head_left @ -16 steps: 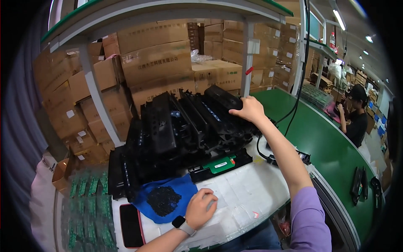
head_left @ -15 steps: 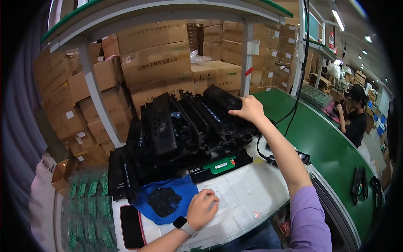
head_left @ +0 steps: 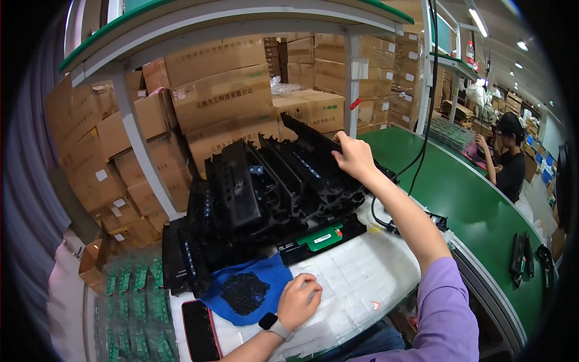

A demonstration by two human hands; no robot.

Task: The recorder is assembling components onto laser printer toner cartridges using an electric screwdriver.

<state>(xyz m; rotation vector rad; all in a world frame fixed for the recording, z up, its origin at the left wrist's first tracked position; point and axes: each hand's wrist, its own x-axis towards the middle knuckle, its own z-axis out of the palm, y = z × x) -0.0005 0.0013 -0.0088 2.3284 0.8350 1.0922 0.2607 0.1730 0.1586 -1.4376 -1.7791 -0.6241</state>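
Note:
A pile of black plastic housings (head_left: 241, 187) covers the back of the white-topped work area. My right hand (head_left: 354, 158) grips the edge of a long black plastic housing (head_left: 310, 131) at the pile's right, its left end tilted up. My left hand (head_left: 300, 300) rests on the white surface (head_left: 362, 280) with fingers loosely curled, and nothing shows in it. Beside it lies a blue cloth (head_left: 274, 276) with a heap of small black pieces (head_left: 245, 293) on it. In front of the pile sits a black part with a green circuit board (head_left: 324, 238).
A red-edged phone (head_left: 201, 332) lies at the near left, beside clear trays of green boards (head_left: 136, 308). Black cables (head_left: 425, 120) hang at the right over a green bench (head_left: 464, 199). Cardboard boxes (head_left: 223, 96) stand behind the shelf frame. Another person (head_left: 512, 157) works at far right.
The housing at my right hand has swung its left end upward and now stands more tilted. My right hand has shifted slightly, and my left hand stays on the white surface.

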